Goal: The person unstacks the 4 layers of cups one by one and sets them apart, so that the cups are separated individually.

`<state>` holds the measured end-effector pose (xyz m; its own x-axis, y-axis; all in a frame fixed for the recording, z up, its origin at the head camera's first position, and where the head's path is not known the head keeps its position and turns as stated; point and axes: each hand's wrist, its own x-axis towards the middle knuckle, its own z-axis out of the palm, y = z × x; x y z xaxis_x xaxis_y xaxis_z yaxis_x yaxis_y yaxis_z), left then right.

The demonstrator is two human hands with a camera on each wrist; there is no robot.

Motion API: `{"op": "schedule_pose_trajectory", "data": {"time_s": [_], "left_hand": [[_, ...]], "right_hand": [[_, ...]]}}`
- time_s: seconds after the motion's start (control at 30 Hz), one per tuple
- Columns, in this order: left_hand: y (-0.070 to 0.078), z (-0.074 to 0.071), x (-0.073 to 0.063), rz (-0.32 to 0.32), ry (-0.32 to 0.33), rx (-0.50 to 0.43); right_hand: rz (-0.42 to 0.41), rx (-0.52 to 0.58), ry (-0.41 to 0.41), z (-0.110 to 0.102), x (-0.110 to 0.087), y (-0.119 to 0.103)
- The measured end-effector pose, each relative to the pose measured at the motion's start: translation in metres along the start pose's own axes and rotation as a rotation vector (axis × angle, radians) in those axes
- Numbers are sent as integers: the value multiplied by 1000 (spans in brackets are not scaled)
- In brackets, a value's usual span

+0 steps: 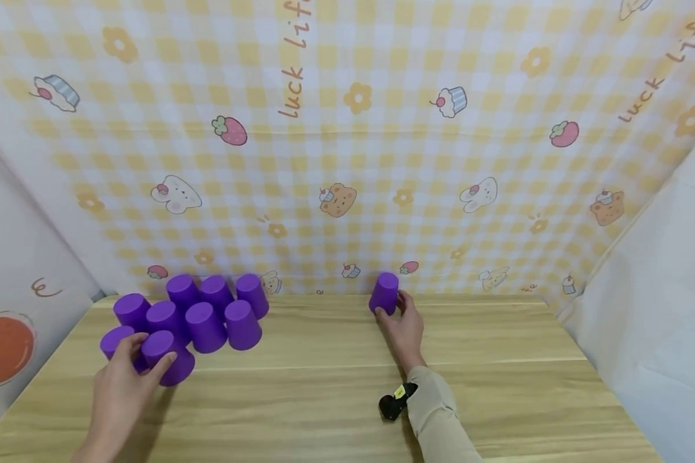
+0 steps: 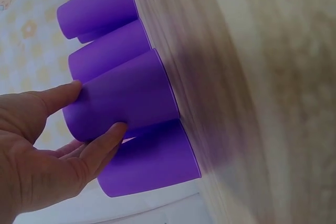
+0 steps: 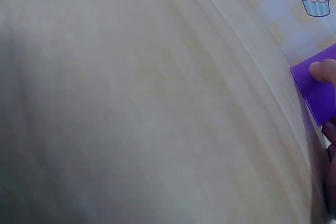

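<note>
My left hand (image 1: pixel 120 384) grips a purple cup (image 1: pixel 176 365) at the front of a cluster on the left, thumb on one side and fingers on the other. That cup stands upside down, narrow end up, as the left wrist view shows with its wide rim at the table. Around it are several more upside-down purple cups (image 1: pixel 206 329) in close rows. Apart from them, at the table's back edge, my right hand (image 1: pixel 404 326) holds a single purple cup (image 1: pixel 385 292) by its lower part. In the right wrist view only part of this cup (image 3: pixel 315 90) and a few fingers show.
Both hands work over a wood-grain table (image 1: pixel 301 399). Behind it hangs a yellow-checked cloth (image 1: pixel 301 161) with cartoon prints, close to the back cups. White sheeting (image 1: pixel 666 289) borders the right side. A black device (image 1: pixel 395 404) is strapped at the right wrist.
</note>
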<state>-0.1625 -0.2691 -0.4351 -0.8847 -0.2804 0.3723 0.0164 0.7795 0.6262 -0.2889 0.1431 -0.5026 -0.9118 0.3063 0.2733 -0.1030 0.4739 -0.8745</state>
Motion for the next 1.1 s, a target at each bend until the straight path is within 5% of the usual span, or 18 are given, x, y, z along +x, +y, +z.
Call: {"op": "schedule_pose_trajectory", "data": {"time_s": [0.23, 0.67, 1.1], "left_hand": [[0, -3, -1, 20, -3, 7], [20, -21, -20, 68, 12, -85], [29, -31, -24, 189, 74, -122]], "right_hand": [[-29, -15, 15, 1, -2, 1], [65, 98, 7, -4, 0, -7], [10, 133, -118, 10, -19, -55]]}}
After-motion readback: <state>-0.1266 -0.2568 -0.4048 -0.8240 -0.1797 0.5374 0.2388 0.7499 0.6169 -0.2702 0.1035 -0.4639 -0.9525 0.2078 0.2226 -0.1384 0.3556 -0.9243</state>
